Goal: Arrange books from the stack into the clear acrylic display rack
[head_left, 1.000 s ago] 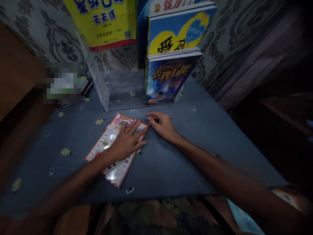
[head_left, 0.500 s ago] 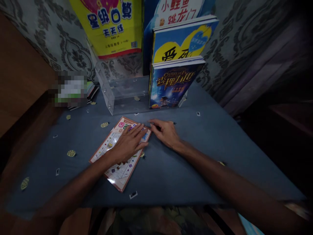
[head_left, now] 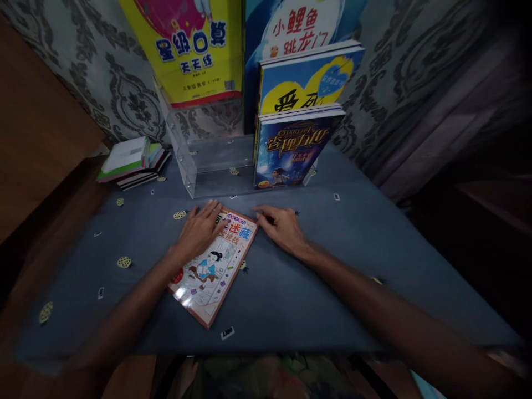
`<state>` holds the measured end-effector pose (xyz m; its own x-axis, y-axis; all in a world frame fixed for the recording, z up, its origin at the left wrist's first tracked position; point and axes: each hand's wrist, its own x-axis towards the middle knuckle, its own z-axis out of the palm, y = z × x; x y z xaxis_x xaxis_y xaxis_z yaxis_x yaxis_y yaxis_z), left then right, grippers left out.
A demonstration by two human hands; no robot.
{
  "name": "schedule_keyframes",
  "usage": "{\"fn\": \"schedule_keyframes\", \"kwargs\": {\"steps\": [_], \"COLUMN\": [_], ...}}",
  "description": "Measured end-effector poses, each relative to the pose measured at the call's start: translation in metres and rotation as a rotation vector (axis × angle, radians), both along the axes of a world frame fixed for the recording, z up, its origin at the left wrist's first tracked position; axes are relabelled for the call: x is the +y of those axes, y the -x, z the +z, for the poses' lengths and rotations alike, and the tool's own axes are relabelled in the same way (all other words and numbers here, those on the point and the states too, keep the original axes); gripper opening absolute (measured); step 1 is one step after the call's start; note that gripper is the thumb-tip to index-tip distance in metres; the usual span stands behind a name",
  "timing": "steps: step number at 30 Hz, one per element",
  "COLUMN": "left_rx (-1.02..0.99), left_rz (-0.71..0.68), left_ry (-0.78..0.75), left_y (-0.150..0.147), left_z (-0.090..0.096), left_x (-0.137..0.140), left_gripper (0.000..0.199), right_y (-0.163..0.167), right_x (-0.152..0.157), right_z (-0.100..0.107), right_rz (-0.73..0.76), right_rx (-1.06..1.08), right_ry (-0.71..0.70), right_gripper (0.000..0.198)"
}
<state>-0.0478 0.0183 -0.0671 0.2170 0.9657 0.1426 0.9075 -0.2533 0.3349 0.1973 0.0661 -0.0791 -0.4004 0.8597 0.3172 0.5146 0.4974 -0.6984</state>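
A thin book [head_left: 224,266] with a reddish-brown border and a drawn figure on its cover lies flat and slanted on the cloth-covered table. My left hand [head_left: 200,230] rests on its upper left part, fingers stretched out and the thumb over the title; it covers that edge. At the upper right corner of the book is my right hand [head_left: 285,230], its fingers curled and its thumb and index finger pinched at the corner. The exact contact there is hard to make out.
Behind the book stands a clear acrylic rack [head_left: 220,180]. It holds a dark blue book [head_left: 295,149], a blue-and-yellow book [head_left: 305,77], a larger blue book [head_left: 299,27] and a yellow workbook [head_left: 199,61]. Stacked books [head_left: 128,160] lie at the back left, by the patterned wall.
My left hand has slid left across the cover, from the middle to the left edge, baring the title and drawing. My right hand has stayed at the corner.
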Motion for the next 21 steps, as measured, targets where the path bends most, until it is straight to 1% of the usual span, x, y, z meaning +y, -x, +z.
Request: {"fn": "schedule_keyframes", "kwargs": {"steps": [3, 9, 12, 16, 21], "left_rx": [0.002, 0.099, 0.138, 0.203, 0.27], "left_rz": [-0.039, -0.227, -0.292, -0.323, -0.314], "left_ry": [-0.008, 0.051, 0.065, 0.08, 0.075], "left_y": [-0.01, -0.04, -0.052, -0.057, -0.057], "left_z": [0.0, 0.001, 0.001, 0.002, 0.003], "left_x": [-0.004, -0.013, -0.015, -0.015, -0.016], "left_gripper": [0.055, 0.062, 0.066, 0.069, 0.071], "right_y": [0.001, 0.001, 0.001, 0.001, 0.001], "right_x": [0.0, 0.001, 0.001, 0.0, -0.003], "right_z": [0.0, 0.0, 0.0, 0.0, 0.0], "right_rz": [-0.006, -0.014, -0.009, -0.014, -0.003], "right_rx": [-0.001, -0.007, 0.007, -0.005, -0.04], "right_ry": [-0.016, -0.02, -0.004, -0.01, -0.058], "right_gripper": [0.029, 0.029, 0.029, 0.028, 0.029]}}
